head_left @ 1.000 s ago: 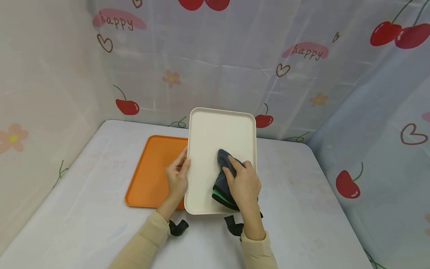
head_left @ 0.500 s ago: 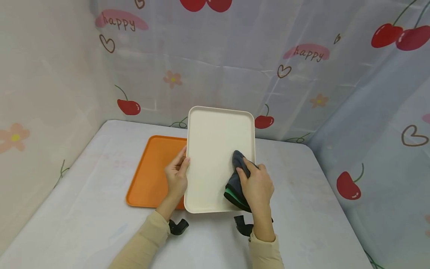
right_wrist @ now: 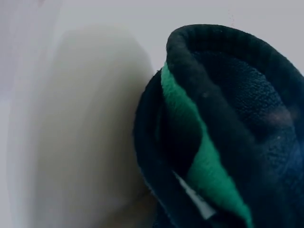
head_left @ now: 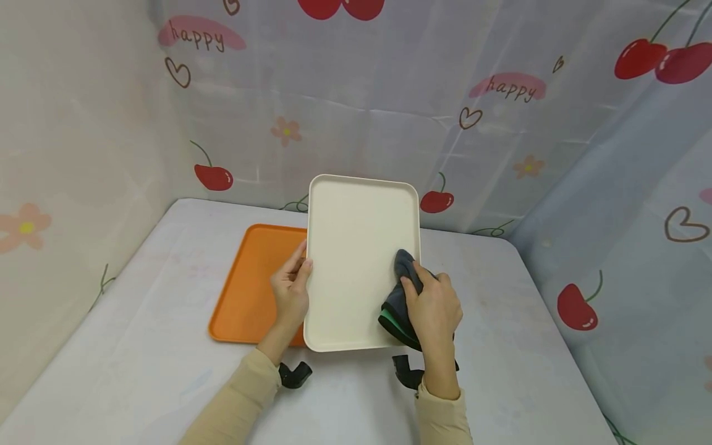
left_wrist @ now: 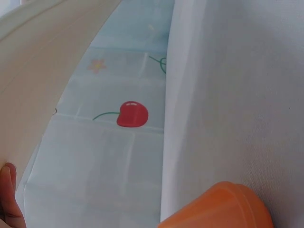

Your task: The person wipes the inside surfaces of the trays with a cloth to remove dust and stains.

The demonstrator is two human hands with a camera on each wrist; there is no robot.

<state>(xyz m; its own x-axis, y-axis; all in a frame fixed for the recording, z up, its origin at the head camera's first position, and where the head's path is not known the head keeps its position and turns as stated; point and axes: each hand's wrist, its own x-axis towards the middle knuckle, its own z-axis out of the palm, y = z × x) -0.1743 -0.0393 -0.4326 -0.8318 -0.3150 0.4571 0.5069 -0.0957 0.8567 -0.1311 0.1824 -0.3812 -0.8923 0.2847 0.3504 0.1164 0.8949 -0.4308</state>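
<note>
- The head view is fairly bright under diffuse, even light; the left curtain [head_left: 72, 136] looks warm and creamy, the right curtain [head_left: 623, 185] cooler and bluer.
- Pale sheen picks out creases in the back curtain [head_left: 356, 74]; faint, soft-edged shadow lies on the white tablecloth [head_left: 512, 321] below the cream tray [head_left: 353, 266].
- The left wrist view is dimmer and bluish, its detail slightly soft.
- The right wrist view is hazy: the folded cloth [right_wrist: 228, 128] shows crisper edging, dark folds lose detail, and the pale area leftward blurs heavily.
</note>
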